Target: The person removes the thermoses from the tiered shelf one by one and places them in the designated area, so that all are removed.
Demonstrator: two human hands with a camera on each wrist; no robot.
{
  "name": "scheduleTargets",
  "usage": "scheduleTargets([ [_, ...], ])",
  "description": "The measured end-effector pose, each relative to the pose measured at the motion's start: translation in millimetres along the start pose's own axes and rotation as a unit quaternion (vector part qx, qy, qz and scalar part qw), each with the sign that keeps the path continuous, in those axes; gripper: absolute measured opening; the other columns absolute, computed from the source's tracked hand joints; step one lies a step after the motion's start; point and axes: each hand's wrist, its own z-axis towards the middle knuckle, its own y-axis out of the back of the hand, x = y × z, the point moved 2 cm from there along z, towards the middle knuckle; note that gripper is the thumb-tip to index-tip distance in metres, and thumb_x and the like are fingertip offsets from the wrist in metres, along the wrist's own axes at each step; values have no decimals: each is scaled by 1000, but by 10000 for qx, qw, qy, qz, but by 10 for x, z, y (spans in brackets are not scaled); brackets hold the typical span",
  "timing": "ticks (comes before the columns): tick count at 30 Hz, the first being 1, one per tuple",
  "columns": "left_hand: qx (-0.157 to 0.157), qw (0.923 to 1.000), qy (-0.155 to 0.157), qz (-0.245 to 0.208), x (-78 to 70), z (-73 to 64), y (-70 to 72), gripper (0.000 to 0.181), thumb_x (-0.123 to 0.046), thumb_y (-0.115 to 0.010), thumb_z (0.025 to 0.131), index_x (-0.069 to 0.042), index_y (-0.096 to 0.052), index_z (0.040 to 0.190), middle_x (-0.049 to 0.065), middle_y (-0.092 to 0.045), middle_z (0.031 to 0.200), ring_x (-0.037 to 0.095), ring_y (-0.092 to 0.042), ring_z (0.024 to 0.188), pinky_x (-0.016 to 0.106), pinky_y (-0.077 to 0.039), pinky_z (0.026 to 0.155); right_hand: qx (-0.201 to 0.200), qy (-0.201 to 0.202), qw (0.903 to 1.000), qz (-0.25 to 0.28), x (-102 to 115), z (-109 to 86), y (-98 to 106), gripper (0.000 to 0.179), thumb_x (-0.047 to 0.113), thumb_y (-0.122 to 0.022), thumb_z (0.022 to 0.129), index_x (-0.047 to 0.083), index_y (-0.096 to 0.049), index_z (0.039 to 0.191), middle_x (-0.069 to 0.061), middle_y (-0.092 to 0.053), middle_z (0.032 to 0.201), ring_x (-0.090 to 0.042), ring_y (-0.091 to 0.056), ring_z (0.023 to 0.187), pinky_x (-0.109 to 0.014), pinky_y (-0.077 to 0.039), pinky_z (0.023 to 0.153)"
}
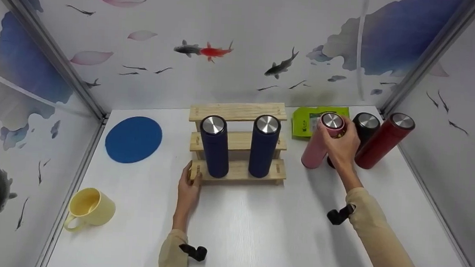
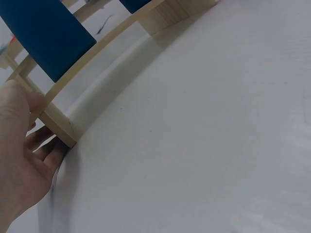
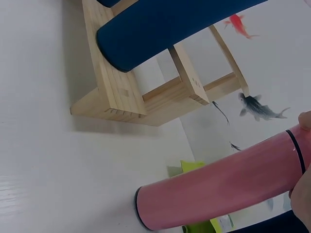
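Observation:
A pink thermos bottle (image 1: 314, 148) with a steel-topped lid is gripped near its top by my right hand (image 1: 343, 144). Whether its base touches the table cannot be told. My left hand (image 1: 188, 190) holds the left end of a three-step wooden rack (image 1: 241, 140), thumb on the lowest board and fingers around the side panel, as the left wrist view shows. Two dark blue thermos bottles, a left one (image 1: 216, 150) and a right one (image 1: 265, 149), stand upright on that lowest step. The pink bottle (image 3: 223, 187) is right of the rack (image 3: 126, 92) in the right wrist view.
Behind my right hand stand a black bottle (image 1: 366, 124), partly hidden, and a dark red bottle (image 1: 383, 142). A green packet (image 1: 302, 123) lies at the back. On the left are a blue round mat (image 1: 134, 139) and a yellow mug (image 1: 99, 209). Printed panels wall the white table (image 1: 239, 232).

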Motion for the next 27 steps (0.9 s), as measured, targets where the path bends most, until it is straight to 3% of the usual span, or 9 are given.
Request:
scheduleTargets([
  [6,21,10000,-54,35,1,6,6,58,-16,-53,106,-11,-30,159,16,-31,164,34,-34,151,50,-42,112,-108,447,9986,245,128,58,28,66,24,-82,85,-4,-54,138,-20,-60,136,-26,-57,130,-38,-44,113],
  [14,66,10000,-58,-45,-2,-17,-5,60,-19,-53,106,-11,-29,160,18,-26,166,36,-29,153,50,-43,111,-31,679,9973,275,301,74,75,65,23,-77,90,-2,-50,144,-19,-54,146,-24,-49,141,-35,-38,118],
  [22,78,9998,-24,-205,-22,-23,-7,61,-20,-55,106,-12,-28,160,15,-23,168,36,-20,156,52,-38,116,211,940,9945,409,538,-41,42,62,23,-78,90,-3,-53,141,-17,-58,142,-27,-54,136,-40,-40,117],
  [27,87,9997,-29,-237,-18,-23,1,62,-18,-54,106,-10,-27,161,18,-24,167,38,-22,154,54,-37,117,382,1108,9923,402,683,-157,-34,60,22,-79,89,-3,-56,139,-19,-62,139,-31,-58,131,-44,-43,114],
])
